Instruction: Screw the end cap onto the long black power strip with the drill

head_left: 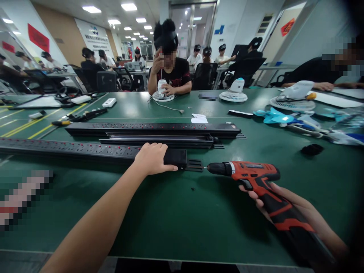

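A long black power strip [96, 148] with red dots lies along the left and middle of the green table. My left hand [150, 158] is wrapped over it near its right end, thumb on the front side. On the right, my right hand [284, 197] grips a red and black cordless drill [253, 170] by its handle. The drill points left, its tip close to the slotted black tabs at the strip's end; whether they touch is unclear. Behind lie a second black strip [159, 129] and a narrow black rail [159, 141]. A tiny dark piece [192, 188] rests in front.
Across the green table [170, 212] a person [170, 68] handles a white fan part. White fans [233, 95], blue fan blades [274, 115] and a black fuzzy item [312, 149] are at the right. A screwdriver [61, 123] and white box [109, 102] are at the left.
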Available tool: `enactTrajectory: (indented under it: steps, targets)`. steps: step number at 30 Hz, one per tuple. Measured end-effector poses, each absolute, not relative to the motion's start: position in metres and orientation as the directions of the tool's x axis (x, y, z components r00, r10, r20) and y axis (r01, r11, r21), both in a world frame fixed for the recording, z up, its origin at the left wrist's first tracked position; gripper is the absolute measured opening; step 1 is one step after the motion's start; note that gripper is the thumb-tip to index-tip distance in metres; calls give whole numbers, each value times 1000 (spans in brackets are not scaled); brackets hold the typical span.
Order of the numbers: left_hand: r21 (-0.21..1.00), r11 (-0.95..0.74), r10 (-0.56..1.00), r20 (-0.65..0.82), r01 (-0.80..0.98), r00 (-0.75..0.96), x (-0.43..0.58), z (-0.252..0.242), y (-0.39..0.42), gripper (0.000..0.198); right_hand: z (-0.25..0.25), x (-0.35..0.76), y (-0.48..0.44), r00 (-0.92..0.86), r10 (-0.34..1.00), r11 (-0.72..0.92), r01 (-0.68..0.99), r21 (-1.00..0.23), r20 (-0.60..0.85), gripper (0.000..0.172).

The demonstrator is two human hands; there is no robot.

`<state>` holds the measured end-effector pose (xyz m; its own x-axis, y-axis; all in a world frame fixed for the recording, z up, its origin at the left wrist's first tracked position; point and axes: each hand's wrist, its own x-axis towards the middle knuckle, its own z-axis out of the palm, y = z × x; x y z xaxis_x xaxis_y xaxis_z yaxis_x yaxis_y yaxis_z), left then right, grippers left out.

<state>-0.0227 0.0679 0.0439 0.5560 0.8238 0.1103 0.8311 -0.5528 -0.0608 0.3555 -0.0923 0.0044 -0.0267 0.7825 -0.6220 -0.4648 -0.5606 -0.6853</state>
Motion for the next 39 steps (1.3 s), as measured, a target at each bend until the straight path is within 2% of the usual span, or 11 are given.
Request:
enactTrajectory:
  steps: [3, 7, 12, 15, 18, 21, 29, 34, 36, 39]
  targets:
    - [-55, -561, 820, 98, 826, 563, -23, 47, 67, 78, -1, 361, -96, -209, 805, -556, -591, -584, -555, 47]
    - [-52, -560, 823, 86, 827, 562, -25, 48, 67, 78, -12, 369, -94, -323, 822, -561, -603, -568, -469, 47]
    - [-49, -568, 818, 83, 822, 570, -26, 48, 68, 79, -12, 369, -84, -411, 792, -609, -574, -547, -451, 49]
    - [-46, -572, 815, 77, 819, 574, -26, 48, 68, 79, -5, 361, -77, -475, 781, -622, -534, -572, -405, 45]
    - [-46, -573, 814, 78, 818, 575, -27, 48, 68, 79, 0, 353, -70, -485, 816, -552, -497, -669, -313, 47]
    - [-49, -580, 809, 77, 813, 582, -27, 48, 69, 78, -2, 351, -64, -478, 834, -513, -486, -708, -275, 50]
    - [-26, -588, 806, 72, 809, 588, -29, 44, 69, 79, -9, 353, -62, -453, 833, -527, -478, -703, -317, 51]
    - [-19, -583, 809, 78, 812, 583, -30, 43, 67, 87, -11, 353, -62, -476, 793, -595, -468, -654, -381, 58]
    - [-24, -596, 798, 97, 803, 595, -32, 42, 65, 81, -11, 355, -61, -485, 770, -625, -449, -638, -414, 61]
    - [-51, -602, 775, 203, 797, 598, -38, 39, 57, 72, -13, 357, -61, -479, 772, -621, -427, -657, -418, 60]
